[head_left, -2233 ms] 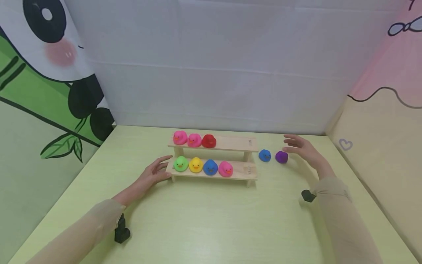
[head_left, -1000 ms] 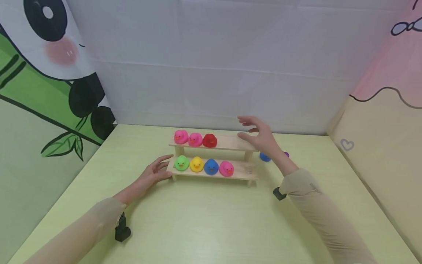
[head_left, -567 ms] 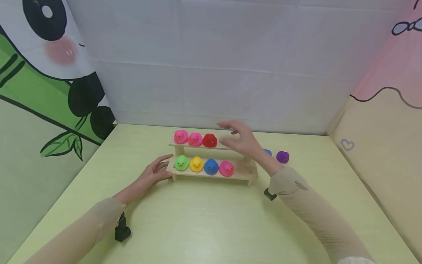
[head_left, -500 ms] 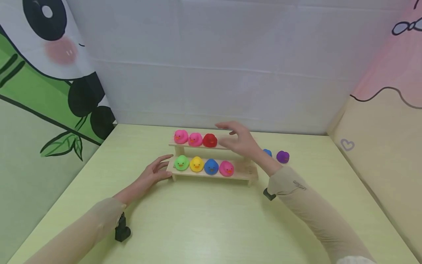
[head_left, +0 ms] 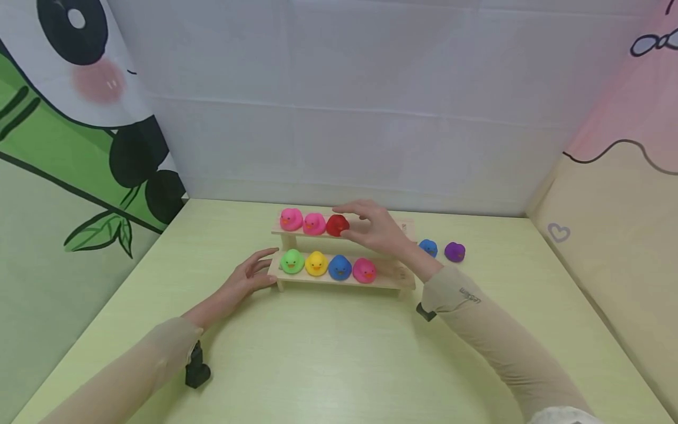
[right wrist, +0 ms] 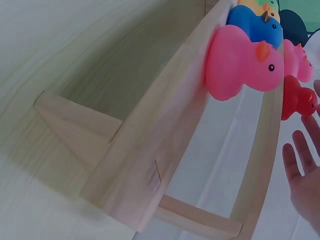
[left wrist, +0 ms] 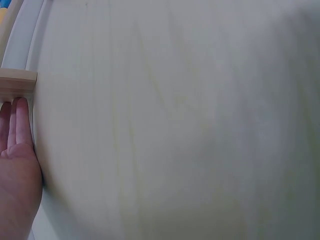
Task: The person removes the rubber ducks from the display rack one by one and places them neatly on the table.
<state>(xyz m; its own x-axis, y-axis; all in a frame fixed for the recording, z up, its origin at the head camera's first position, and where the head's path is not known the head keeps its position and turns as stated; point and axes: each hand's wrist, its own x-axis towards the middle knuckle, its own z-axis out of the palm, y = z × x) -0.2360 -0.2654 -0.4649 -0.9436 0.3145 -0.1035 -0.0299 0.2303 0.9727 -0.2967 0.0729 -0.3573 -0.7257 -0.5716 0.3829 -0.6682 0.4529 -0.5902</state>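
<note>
A two-step wooden rack stands on the table. On its upper step are two pink rubber ducks and a red rubber duck. Green, yellow, blue and pink ducks line the lower step. My right hand has thumb and index finger about the red duck, which still sits on the step; the right wrist view shows a fingertip at that duck. At the rack's left end my left hand rests with fairly straight fingers, tips against the wood.
Right of the rack, a blue duck, partly behind my right wrist, and a purple duck lie on the table. A white wall sheet rises behind the table, with printed panels left and right.
My right hand has moved left from beside the purple duck, over the rack's upper step, to the red duck. The left hand has stayed at the rack's end.
</note>
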